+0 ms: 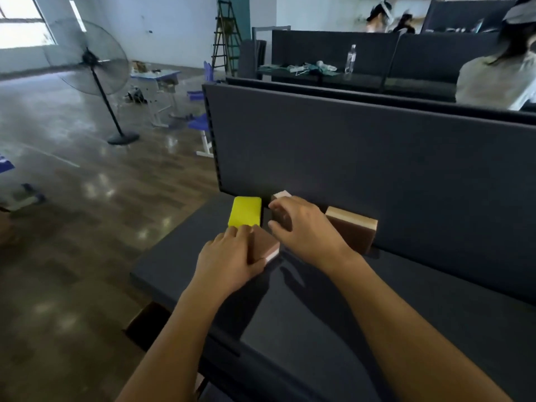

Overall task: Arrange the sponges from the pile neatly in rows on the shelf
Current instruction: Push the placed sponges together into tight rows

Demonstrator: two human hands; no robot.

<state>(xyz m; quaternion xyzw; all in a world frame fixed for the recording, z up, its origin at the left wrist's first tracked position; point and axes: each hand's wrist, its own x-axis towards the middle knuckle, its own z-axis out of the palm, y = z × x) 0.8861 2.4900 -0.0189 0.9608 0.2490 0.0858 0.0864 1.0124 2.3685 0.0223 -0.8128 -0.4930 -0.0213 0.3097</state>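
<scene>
— What do you see?
— On the dark shelf (319, 314), a yellow sponge (245, 211) lies flat. My left hand (229, 259) grips a brown sponge (265, 246) just beside it. My right hand (304, 227) clasps a second brown sponge (281, 216); a third brown sponge (352, 230) leans on the back panel (348, 155).

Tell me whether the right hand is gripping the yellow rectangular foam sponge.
No: the right hand curls round a dark brown sponge, apart from the yellow sponge.

No legible text, brand or number anywhere (water bottle (350, 60) label too blurred to read).
</scene>
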